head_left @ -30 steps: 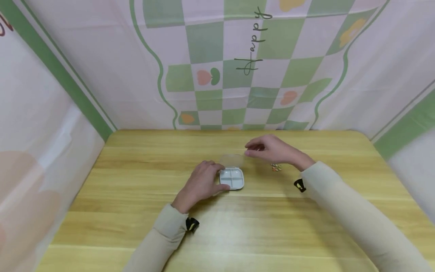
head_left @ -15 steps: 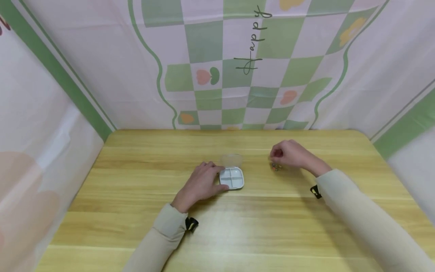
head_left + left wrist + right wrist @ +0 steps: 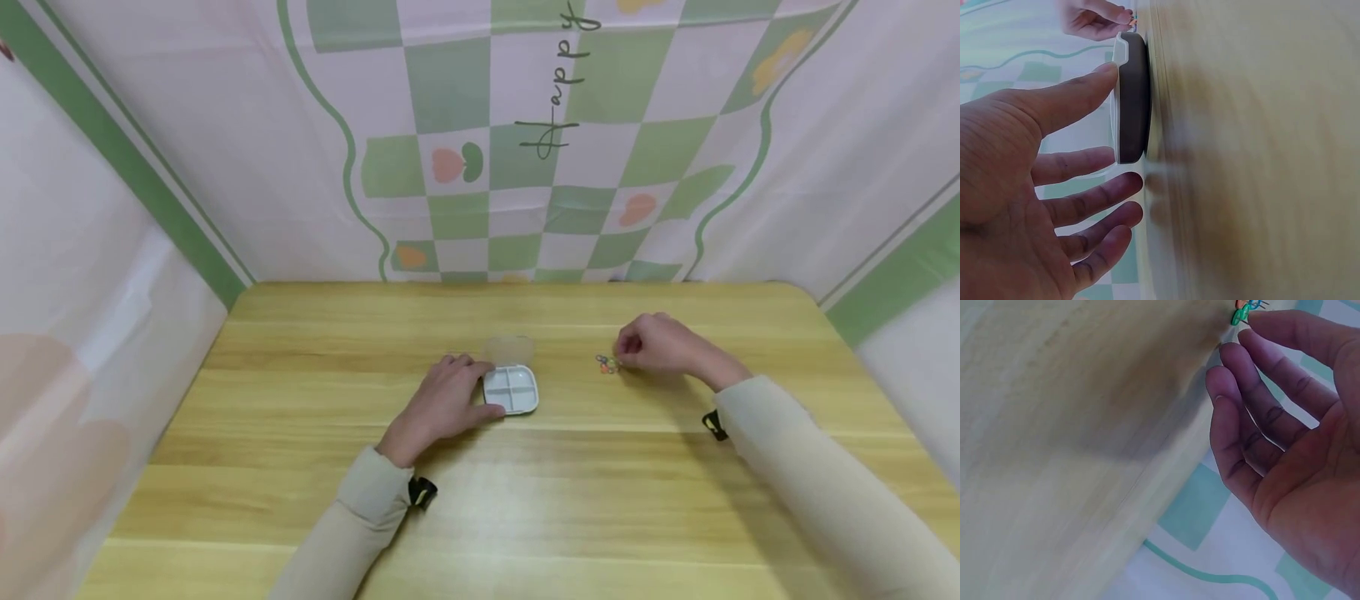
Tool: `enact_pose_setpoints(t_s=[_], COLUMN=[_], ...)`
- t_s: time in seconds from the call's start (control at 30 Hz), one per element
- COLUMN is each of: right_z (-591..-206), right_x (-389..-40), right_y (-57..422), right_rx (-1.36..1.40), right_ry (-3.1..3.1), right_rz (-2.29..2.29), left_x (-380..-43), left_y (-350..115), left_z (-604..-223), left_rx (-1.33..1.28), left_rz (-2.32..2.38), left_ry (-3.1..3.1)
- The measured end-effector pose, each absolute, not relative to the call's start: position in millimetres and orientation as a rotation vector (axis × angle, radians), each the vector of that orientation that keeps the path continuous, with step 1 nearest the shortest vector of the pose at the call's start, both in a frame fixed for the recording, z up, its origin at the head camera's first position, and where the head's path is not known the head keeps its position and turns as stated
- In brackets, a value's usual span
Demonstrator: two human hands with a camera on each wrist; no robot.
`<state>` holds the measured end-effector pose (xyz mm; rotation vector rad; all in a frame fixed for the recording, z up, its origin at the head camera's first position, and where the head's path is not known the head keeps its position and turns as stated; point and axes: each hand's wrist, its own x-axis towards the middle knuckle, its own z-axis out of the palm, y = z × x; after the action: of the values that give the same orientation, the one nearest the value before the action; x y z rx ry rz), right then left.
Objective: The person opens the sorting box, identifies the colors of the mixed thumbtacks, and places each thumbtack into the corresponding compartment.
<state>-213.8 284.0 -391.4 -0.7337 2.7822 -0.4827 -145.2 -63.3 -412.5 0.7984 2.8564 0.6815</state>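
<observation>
A white pill box [image 3: 510,390] with four square compartments lies on the table, its clear lid [image 3: 510,350] folded back. My left hand [image 3: 442,400] holds the box at its left side. In the left wrist view, the thumb and index finger of the left hand [image 3: 1041,150] touch opposite ends of its rim, above the dark base. My right hand [image 3: 660,346] is at the right edge of a small pile of coloured pieces [image 3: 606,364]. In the right wrist view, its thumb and index fingertips nearly meet beside a green piece [image 3: 1240,314] with a thin pin; whether they pinch it is unclear.
The wooden table [image 3: 525,500] reaches back to a patterned cloth [image 3: 450,208] hanging behind it. More cloth hangs at both sides. Black straps [image 3: 422,493] sit at both wrists.
My right hand has moved right from beside the pill box, over the pile, to the pile's right edge, its fingertips drawn together. My left hand and the box stay in place.
</observation>
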Motion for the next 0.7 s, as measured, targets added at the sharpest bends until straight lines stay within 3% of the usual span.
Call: enact_pose_setpoints(t_s=[0.7], right_z=[-388.3], right_x=[-208.8], right_y=[284.3], right_rx=[-0.712], right_ry=[2.799], right_rz=[-0.397], left_x=[-145.0], left_y=[-65.4], left_z=[-410.0], left_rx=[0.81], left_rz=[0.632], left_ry=[2.856])
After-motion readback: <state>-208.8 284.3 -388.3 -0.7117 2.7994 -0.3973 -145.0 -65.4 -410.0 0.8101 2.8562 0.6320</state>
